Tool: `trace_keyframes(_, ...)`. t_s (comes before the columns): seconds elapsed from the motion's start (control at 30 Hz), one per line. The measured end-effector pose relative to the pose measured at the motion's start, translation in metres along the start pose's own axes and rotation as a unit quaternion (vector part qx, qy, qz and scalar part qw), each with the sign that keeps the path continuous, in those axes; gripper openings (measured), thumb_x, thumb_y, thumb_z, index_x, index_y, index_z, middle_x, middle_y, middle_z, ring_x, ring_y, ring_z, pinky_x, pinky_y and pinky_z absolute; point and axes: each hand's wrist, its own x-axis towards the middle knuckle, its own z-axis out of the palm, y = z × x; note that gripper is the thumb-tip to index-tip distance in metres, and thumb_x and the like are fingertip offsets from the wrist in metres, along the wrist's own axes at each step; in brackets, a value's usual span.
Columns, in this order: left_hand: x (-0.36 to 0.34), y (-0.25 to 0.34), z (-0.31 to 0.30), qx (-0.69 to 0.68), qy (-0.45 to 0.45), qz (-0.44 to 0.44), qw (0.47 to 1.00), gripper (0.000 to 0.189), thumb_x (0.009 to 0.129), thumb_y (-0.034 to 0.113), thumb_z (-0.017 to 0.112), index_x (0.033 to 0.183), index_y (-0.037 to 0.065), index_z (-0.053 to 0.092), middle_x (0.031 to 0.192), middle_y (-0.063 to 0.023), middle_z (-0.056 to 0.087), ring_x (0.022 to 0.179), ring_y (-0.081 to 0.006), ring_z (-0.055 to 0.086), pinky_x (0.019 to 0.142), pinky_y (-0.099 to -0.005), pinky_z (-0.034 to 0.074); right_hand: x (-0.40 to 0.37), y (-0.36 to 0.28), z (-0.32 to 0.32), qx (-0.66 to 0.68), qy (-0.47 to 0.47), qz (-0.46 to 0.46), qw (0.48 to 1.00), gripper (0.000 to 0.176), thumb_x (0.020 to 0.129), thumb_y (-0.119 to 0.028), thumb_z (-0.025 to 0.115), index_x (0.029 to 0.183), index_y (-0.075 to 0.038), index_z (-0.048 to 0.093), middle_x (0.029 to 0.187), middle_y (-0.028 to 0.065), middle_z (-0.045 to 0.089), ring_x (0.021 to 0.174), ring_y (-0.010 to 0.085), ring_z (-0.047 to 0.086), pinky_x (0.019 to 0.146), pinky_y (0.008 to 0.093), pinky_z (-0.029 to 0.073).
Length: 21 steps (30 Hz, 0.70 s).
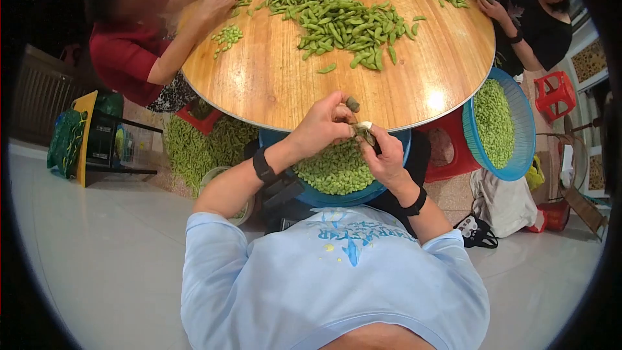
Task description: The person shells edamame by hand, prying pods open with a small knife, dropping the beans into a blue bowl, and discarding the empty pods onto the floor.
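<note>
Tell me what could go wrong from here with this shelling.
1. The left hand and right hand pinch the soybean pod above the far rim of the blue basin; a bean could shoot past it.
2. The blue basket of shelled beans leans tilted beside the table edge; a bump might spill it.

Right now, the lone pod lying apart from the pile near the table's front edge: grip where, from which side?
Pinch the lone pod across its narrow middle, from above, approaching from the near table edge: it lies flat, roughly crosswise, bare wood around it, the pile behind. The left hand and right hand hold another pod.
</note>
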Motion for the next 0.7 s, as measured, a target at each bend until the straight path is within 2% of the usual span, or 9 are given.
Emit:
trace_keyframes(0.1,-0.002,0.009,-0.012,-0.043,-0.05,-0.05,0.997,0.034,0.076,-0.004,0.058,0.108,-0.002,0.044,0.08,-0.0065,0.059,0.063,-0.0098,0.055,0.05,-0.0222,0.043,0.002,-0.002,0.002,-0.022,-0.01,-0.014,1.0,0.034,0.075,0.006,0.062,0.109,0.004,0.056,0.077,0.0138,0.062,0.061,0.0224,0.062,0.055,0.0292,0.047)
trace_keyframes(0.17,-0.007,0.017,-0.015,-0.001,-0.089,-0.09,0.992,0.032,0.077,-0.004,0.059,0.106,-0.001,0.046,0.079,-0.0066,0.061,0.061,-0.01,0.056,0.05,-0.0223,0.044,0.001,0.0,0.006,-0.101,-0.014,-0.078,0.992,0.036,0.071,0.005,0.062,0.106,0.005,0.055,0.072,0.0147,0.058,0.058,0.0246,0.06,0.052,0.0312,0.046)
trace_keyframes(0.3,-0.018,0.022,-0.018,0.005,-0.093,-0.132,0.987,0.03,0.078,-0.003,0.059,0.105,-0.001,0.047,0.076,-0.0069,0.062,0.06,-0.0103,0.057,0.05,-0.0219,0.045,0.002,-0.009,0.004,-0.084,-0.068,-0.017,0.994,0.034,0.069,0.006,0.062,0.102,0.005,0.054,0.072,0.0159,0.055,0.058,0.0305,0.059,0.051,0.0363,0.046)
trace_keyframes(0.43,-0.032,0.025,-0.025,0.175,-0.138,-0.124,0.967,0.025,0.078,0.002,0.06,0.102,0.0,0.054,0.071,-0.0062,0.062,0.061,-0.0133,0.059,0.053,-0.0266,0.046,0.003,-0.015,0.009,-0.081,-0.122,-0.049,0.988,0.033,0.067,0.006,0.061,0.099,0.004,0.054,0.073,0.0163,0.055,0.062,0.0321,0.058,0.053,0.0376,0.046)
trace_keyframes(0.47,-0.038,0.026,-0.028,0.251,-0.153,-0.105,0.95,0.023,0.077,0.002,0.06,0.099,0.0,0.056,0.068,-0.0072,0.062,0.059,-0.0152,0.059,0.053,-0.0292,0.046,0.002,-0.016,0.01,-0.085,-0.138,-0.054,0.985,0.031,0.067,0.006,0.061,0.097,0.004,0.054,0.073,0.0163,0.054,0.063,0.0323,0.058,0.054,0.0379,0.046)
trace_keyframes(0.5,-0.042,0.03,-0.033,0.398,-0.172,-0.017,0.901,0.022,0.073,0.003,0.061,0.094,0.0,0.059,0.065,-0.0125,0.06,0.06,-0.0225,0.061,0.056,-0.0367,0.047,0.001,-0.018,0.01,-0.089,-0.153,-0.06,0.982,0.029,0.067,0.006,0.061,0.095,0.003,0.054,0.074,0.0163,0.054,0.065,0.0324,0.058,0.055,0.0382,0.046)
trace_keyframes(0.57,-0.056,0.007,-0.055,0.543,-0.201,0.027,0.815,0.017,0.071,0.004,0.061,0.088,0.0,0.062,0.064,-0.0171,0.058,0.064,-0.0318,0.062,0.06,-0.0418,0.049,0.001,-0.014,-0.001,-0.066,-0.191,-0.04,0.978,0.026,0.068,0.005,0.061,0.094,0.003,0.055,0.074,0.016,0.054,0.065,0.0324,0.058,0.055,0.038,0.046)
trace_keyframes(0.63,-0.08,-0.009,-0.083,0.67,-0.255,-0.123,0.686,0.009,0.074,0.007,0.059,0.079,0.0,0.063,0.069,-0.0194,0.06,0.072,-0.0362,0.063,0.065,-0.0446,0.049,0.005,-0.018,-0.014,-0.049,-0.258,-0.025,0.964,0.02,0.072,0.003,0.061,0.092,0.002,0.057,0.077,0.0151,0.058,0.066,0.0304,0.06,0.056,0.0365,0.048)
trace_keyframes(0.7,-0.105,-0.032,-0.111,0.703,-0.222,-0.116,0.666,0.01,0.074,0.008,0.059,0.079,0.0,0.063,0.073,-0.0209,0.061,0.076,-0.037,0.062,0.068,-0.0448,0.049,0.01,-0.016,-0.019,-0.033,-0.23,-0.03,0.972,0.02,0.074,0.002,0.061,0.094,0.002,0.058,0.079,0.0149,0.06,0.066,0.0283,0.06,0.056,0.0358,0.048)
